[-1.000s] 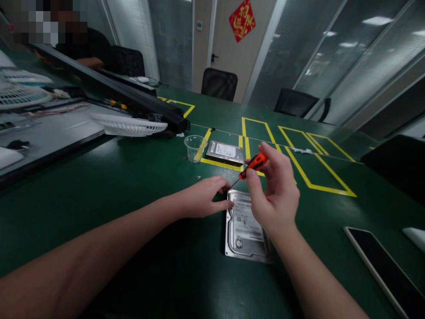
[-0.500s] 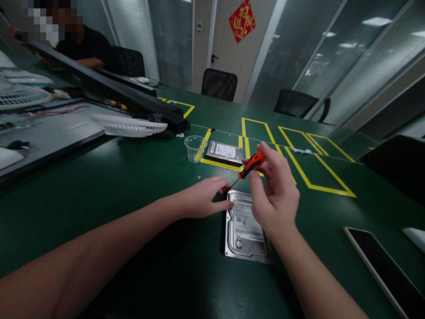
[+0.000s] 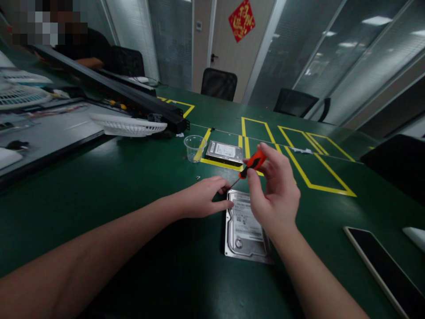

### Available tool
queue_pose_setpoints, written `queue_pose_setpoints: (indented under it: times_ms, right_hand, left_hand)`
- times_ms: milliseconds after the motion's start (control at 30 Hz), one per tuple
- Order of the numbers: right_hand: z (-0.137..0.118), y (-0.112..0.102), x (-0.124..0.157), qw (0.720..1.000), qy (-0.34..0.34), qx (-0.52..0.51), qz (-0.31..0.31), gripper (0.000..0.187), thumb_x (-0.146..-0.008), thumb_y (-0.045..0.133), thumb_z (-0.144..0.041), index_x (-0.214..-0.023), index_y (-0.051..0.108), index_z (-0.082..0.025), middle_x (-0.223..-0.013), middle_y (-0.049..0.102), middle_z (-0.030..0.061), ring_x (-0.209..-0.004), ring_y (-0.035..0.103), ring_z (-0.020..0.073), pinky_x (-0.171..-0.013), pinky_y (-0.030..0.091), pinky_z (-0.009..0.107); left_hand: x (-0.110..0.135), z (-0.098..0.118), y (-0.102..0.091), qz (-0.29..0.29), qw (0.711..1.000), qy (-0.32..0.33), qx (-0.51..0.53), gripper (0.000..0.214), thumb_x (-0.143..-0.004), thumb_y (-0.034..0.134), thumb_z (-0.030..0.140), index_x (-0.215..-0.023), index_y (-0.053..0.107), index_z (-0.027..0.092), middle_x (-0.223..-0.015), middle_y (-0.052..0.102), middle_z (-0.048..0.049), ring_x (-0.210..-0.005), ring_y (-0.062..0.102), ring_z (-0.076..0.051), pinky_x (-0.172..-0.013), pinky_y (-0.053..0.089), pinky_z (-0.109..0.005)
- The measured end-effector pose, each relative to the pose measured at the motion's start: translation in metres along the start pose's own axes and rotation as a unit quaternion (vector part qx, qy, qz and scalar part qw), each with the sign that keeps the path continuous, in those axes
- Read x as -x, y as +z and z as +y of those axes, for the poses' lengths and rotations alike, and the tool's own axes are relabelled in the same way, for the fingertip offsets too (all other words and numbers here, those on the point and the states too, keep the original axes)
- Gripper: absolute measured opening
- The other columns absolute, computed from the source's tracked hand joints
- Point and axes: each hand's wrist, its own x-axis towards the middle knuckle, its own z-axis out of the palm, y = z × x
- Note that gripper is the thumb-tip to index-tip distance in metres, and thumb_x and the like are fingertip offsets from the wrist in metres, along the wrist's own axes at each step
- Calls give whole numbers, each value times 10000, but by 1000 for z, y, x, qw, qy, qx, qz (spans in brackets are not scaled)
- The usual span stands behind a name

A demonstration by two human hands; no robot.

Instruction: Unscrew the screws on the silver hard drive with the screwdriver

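Observation:
A silver hard drive [image 3: 247,226] with a printed label lies flat on the green table in front of me. My right hand [image 3: 277,186] grips an orange and black screwdriver [image 3: 255,160], tilted so its thin shaft points down to the drive's far left corner. Around that same corner my left hand [image 3: 212,197] is closed, thumb on the top face and curled fingers at the edge. The screwdriver's tip is hidden near those fingers. Small screws [image 3: 198,177] lie on the table beyond my left wrist.
Farther off, a second hard drive [image 3: 224,152] sits by a clear plastic cup [image 3: 195,149] inside yellow tape. A phone [image 3: 381,266] lies at right. Fan parts [image 3: 129,126] and a long black frame [image 3: 133,93] occupy the left. Another person [image 3: 89,48] sits at far left.
The screwdriver's handle has turned a little in my right hand, and the thumb has shifted slightly. My left hand and the drive stay in place.

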Motion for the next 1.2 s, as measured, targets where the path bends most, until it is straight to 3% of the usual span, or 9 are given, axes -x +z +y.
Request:
queue_pose_setpoints:
  times_ms: [133,400,600,800,967,1200]
  right_hand:
    - [0,0,-1,999,-9,36,26,587,-917,748,-202,-1468,604,-343,-1397,667,94,-1242,701,316,-974,662,554]
    - [1,2,1,1000,2,-13,10,560,-989,630,-185,-1520,571,-350,-1503,624,94,-1386,640,318,-1033,654,555]
    - [0,0,-2,998,-13,52,43,531,-930,744,-231,-1437,618,-323,-1354,677,92,-1173,706,280,-930,658,505]
    - [-1,0,0,1000,4,3,6,529,-1008,601,-219,-1524,564,-334,-1515,612,102,-1390,639,314,-1041,654,561]
    - [-1,-1,-1,998,-8,46,35,519,-938,740,-230,-1432,618,-333,-1350,684,85,-1162,711,271,-952,666,505]
    - [0,2,0,1000,4,3,10,555,-986,638,-216,-1524,559,-330,-1499,633,104,-1370,648,310,-1033,659,548]
  left_hand:
    - [0,0,0,-4,1000,-9,-9,405,-972,741,443,-1250,668,158,-1176,701,-112,-1057,679,-270,-937,546,-400]
    - [0,0,1,0,1000,0,-4,384,-973,735,438,-1229,669,160,-1161,691,-103,-1053,673,-261,-939,544,-400]
    - [0,2,-1,-8,1000,-10,-2,409,-972,723,465,-1242,656,165,-1195,694,-120,-1060,670,-268,-939,544,-408]
    - [0,2,-1,-2,1000,2,-3,360,-969,721,450,-1189,663,171,-1144,692,-100,-1044,668,-263,-926,540,-396]
    - [1,2,-1,-6,1000,-8,-4,401,-971,719,462,-1236,657,168,-1183,694,-114,-1061,674,-272,-940,543,-407]
    - [0,1,0,-4,1000,-3,-7,381,-974,726,458,-1210,667,165,-1164,696,-109,-1041,674,-265,-927,548,-396]
